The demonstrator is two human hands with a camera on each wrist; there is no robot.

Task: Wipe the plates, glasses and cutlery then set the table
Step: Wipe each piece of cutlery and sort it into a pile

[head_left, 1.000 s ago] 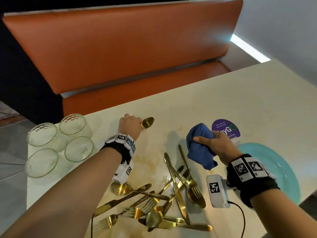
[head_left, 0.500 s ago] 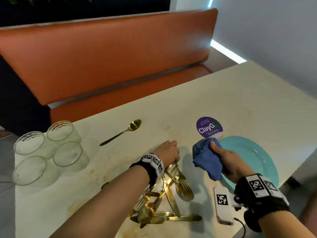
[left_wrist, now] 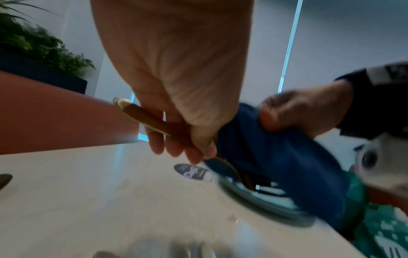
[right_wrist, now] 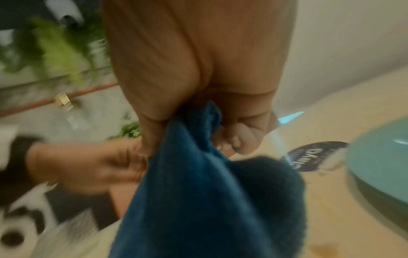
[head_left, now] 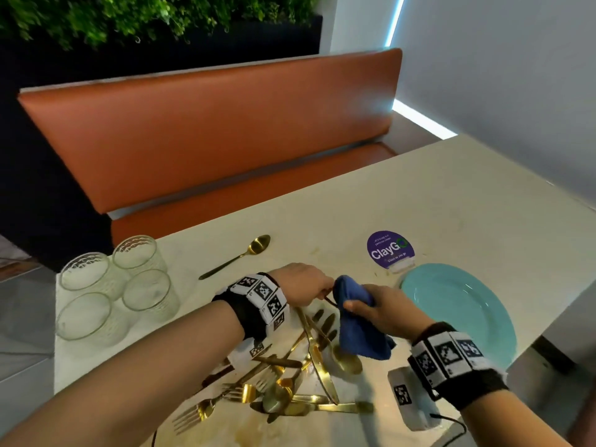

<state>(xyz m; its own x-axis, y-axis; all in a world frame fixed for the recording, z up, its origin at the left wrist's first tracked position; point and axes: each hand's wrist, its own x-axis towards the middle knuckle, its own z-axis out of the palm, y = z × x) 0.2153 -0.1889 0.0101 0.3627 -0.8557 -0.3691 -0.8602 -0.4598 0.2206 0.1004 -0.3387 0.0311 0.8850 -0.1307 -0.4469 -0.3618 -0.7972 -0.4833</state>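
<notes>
A slim gold metal piece of cutlery (left_wrist: 141, 114) is pinched by its handle in the left hand (head_left: 304, 287), its far end buried in the crumpled blue cloth (head_left: 358, 324) that the right hand (head_left: 385, 312) clutches, both above the pale bench (head_left: 451, 201). Beneath them lies a heap of gold cutlery (head_left: 290, 375); a round turquoise plate (head_left: 461, 311) sits just right, four clear glasses (head_left: 113, 285) left, and a lone gold spoon (head_left: 238, 254) beyond.

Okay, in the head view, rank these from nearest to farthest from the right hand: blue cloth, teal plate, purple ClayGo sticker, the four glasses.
1. blue cloth, gripped in the right hand.
2. teal plate, just to its right.
3. purple ClayGo sticker, beyond it on the table.
4. glasses, far left edge.
</notes>
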